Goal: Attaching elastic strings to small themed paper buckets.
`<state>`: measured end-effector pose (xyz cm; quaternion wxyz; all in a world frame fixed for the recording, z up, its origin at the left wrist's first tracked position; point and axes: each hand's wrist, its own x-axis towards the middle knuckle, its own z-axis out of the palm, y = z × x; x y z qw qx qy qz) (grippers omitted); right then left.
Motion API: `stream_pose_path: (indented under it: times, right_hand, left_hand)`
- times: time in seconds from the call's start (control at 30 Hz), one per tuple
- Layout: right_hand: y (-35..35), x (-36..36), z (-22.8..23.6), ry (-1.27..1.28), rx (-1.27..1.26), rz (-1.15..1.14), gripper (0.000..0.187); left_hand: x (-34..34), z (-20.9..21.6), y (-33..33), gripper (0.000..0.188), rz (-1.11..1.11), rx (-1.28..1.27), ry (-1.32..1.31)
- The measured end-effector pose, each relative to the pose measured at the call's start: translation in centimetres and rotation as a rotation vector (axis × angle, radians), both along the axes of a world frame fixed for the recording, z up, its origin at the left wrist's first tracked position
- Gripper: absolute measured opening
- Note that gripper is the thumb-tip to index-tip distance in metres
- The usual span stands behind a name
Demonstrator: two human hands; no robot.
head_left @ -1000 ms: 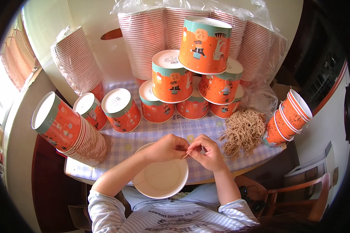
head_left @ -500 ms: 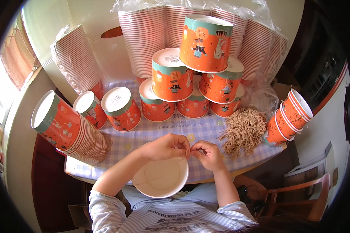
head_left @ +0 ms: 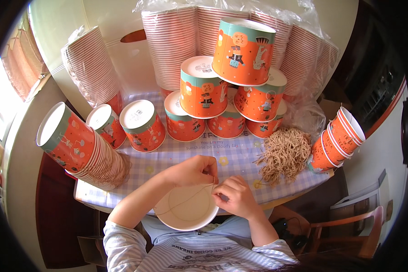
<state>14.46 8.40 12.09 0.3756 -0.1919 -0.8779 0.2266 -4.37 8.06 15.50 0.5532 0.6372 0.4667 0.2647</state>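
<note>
A white-lined paper bucket (head_left: 186,225) stands mouth up in front of my body, at the table's near edge. A thin tan string (head_left: 184,201) crosses its mouth from the left rim to the right rim. My left hand (head_left: 197,171) is above the far rim, finger and thumb pinched on the string. At the right rim, my right hand (head_left: 237,196) is closed, its fingertips pinching the string just below the left hand's. Fingers hide where the string meets that rim. A heap of loose tan strings (head_left: 285,154) lies on the table to the right.
Orange-and-green paper buckets are piled upside down in a pyramid (head_left: 204,97) at the back. Nested stacks stand at left (head_left: 84,152) and right (head_left: 333,144). Tall plastic-wrapped bucket stacks (head_left: 170,50) line the wall. A checked cloth (head_left: 181,156) covers the table; a wooden chair (head_left: 369,233) is at right.
My hands have come apart slightly. The right hand moved down toward the rim and turned over, while the left stayed nearly in place. More of the string now shows across the bucket.
</note>
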Motion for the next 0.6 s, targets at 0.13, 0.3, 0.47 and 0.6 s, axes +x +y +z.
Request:
stream_pose_path:
  times: [0.13,0.3,0.47,0.6]
  right_hand:
    - [0.5,0.2,-0.3,0.060,-0.176,-0.016,0.010]
    - [0.9,-0.4,-0.1,0.107,-0.262,-0.099,0.018]
    - [0.6,-0.9,-0.6,0.153,-0.245,-0.163,0.023]
    - [0.1,-1.3,-0.8,0.177,-0.146,-0.239,0.023]
  left_hand:
    - [0.1,0.3,-0.3,0.012,0.005,0.170,0.122]
    - [0.4,0.7,-0.5,0.013,0.053,0.227,0.197]
    - [0.5,0.6,-0.5,0.016,0.098,0.260,0.229]
    - [0.9,1.1,-0.7,0.022,0.125,0.237,0.270]
